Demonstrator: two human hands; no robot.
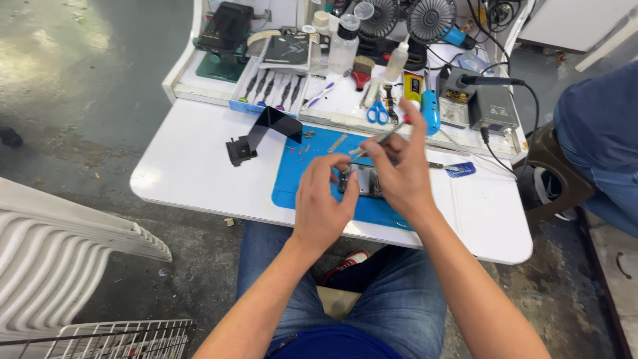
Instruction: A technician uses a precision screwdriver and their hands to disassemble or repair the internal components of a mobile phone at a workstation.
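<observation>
Nearest to us we see our own knees in blue jeans (399, 299) under the edge of the white tabletop (199, 179). Both forearms reach forward over it. Our left hand (322, 203) rests on the blue mat (299, 179), its thumb and fingers pressed against the left edge of a small opened phone (362, 181) that lies flat on the mat; the grip is closed on the phone's side, steadying it. Our right hand (399, 169) sits just over the phone's right part, its fingers pinching a thin screwdriver (379, 139) that tilts up and to the right, tip down by the phone.

Left of the mat lies a black part with a wide black ribbon (266, 129) curling up from it. Small screws (302, 149) are scattered on the mat's far left part.

Further back, a blue tray of screwdrivers (269, 90) stands beside blue-handled scissors (377, 113), a brush (362, 72) and clear bottles (342, 43). At the far right sits a grey soldering station (492, 106), and two small fans (405, 16) stand at the back edge.
</observation>
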